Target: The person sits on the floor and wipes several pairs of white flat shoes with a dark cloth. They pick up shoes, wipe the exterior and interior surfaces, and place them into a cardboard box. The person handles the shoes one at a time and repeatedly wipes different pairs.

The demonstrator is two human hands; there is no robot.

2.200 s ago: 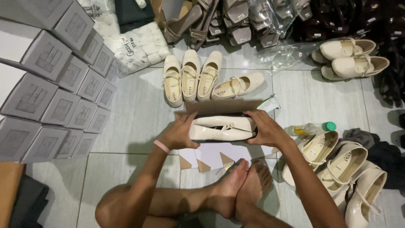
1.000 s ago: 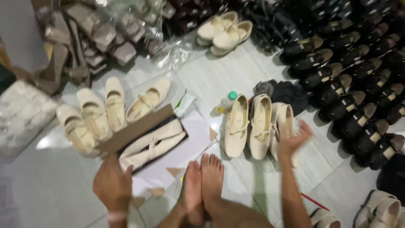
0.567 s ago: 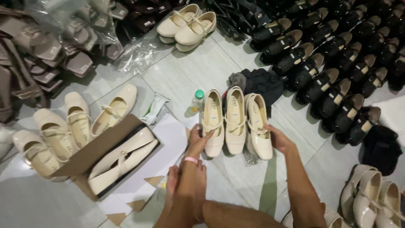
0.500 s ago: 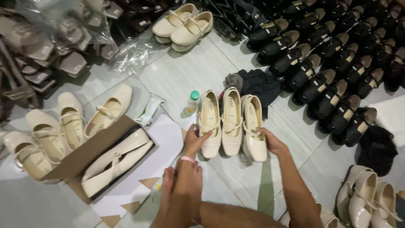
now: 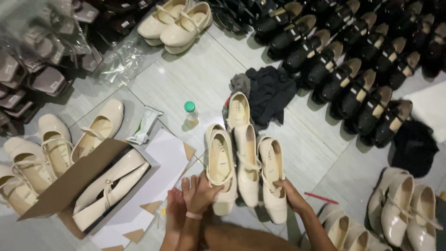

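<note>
Cream shoes point(image 5: 246, 167) lying lengthwise away from the person, left hand point(image 5: 204, 193) and right hand point(image 5: 290, 197) each closed around a near heel.

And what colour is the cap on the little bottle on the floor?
Green. The bottle cap shows plainly in the head view.

- Your left hand point(image 5: 203, 194) covers the heel of the cream shoe point(image 5: 220, 162) it grips, so you cannot see that end.
- Your right hand point(image 5: 290, 197) hides the back edge of the next cream shoe point(image 5: 272, 179).
- The open shoebox point(image 5: 69, 179) shows only one shoe fully; its flap conceals what lies beneath.
- The black shoes point(image 5: 357, 79) run off the top and right edges.
- The bagged shoes point(image 5: 42, 69) at top left are blurred behind plastic.
- Cream pairs point(image 5: 404, 209) at lower right are cut off by the edge.
</note>
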